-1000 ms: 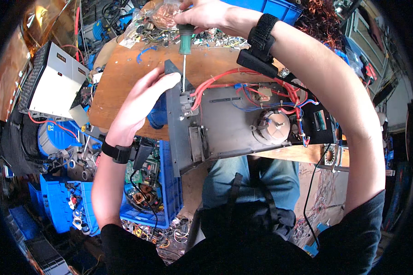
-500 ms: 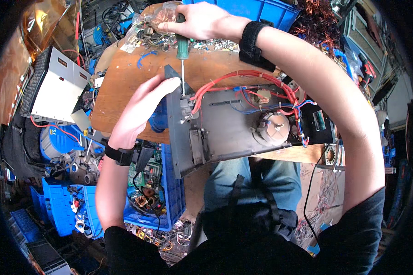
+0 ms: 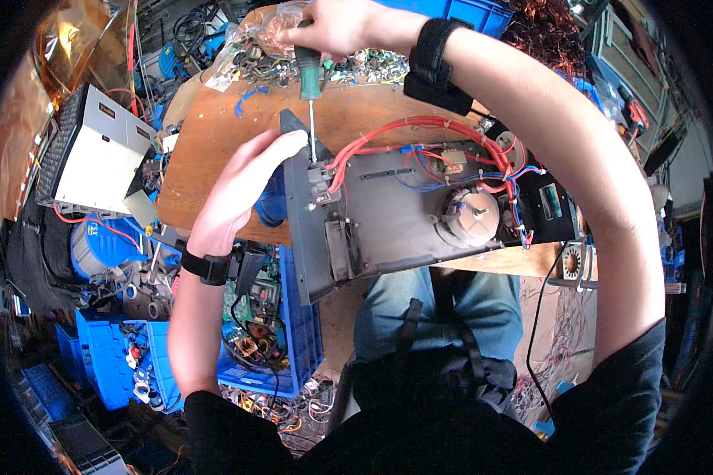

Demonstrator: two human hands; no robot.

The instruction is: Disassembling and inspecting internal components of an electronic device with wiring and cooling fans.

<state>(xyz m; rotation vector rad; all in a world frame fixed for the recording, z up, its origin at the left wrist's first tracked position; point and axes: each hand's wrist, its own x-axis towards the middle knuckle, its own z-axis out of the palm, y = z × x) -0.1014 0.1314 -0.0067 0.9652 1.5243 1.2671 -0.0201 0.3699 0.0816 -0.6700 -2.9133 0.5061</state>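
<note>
My right hand (image 3: 337,30) is closed round the handle of a green screwdriver (image 3: 310,79), held upright with its shaft down at a metal terminal block (image 3: 319,184). My left hand (image 3: 249,170) grips the side panel (image 3: 303,253) of a dark metal chassis (image 3: 388,210), thumb near its top corner; its fingertips are partly hidden behind the panel. Inside the chassis are thick red cables (image 3: 408,123), blue wires, a round transformer (image 3: 471,214) and a small pale component (image 3: 454,161).
The wooden table (image 3: 206,174) has a heap of scrap parts (image 3: 356,67) at the back. At left are a white-panelled unit (image 3: 103,138) and blue bins (image 3: 111,356). A crate of circuit boards (image 3: 293,356) stands below. A red drill (image 3: 638,115) lies at the right.
My right hand and the screwdriver have shifted slightly left, the handle turning within my fingers' changed grip. My left hand and the chassis have moved only slightly.
</note>
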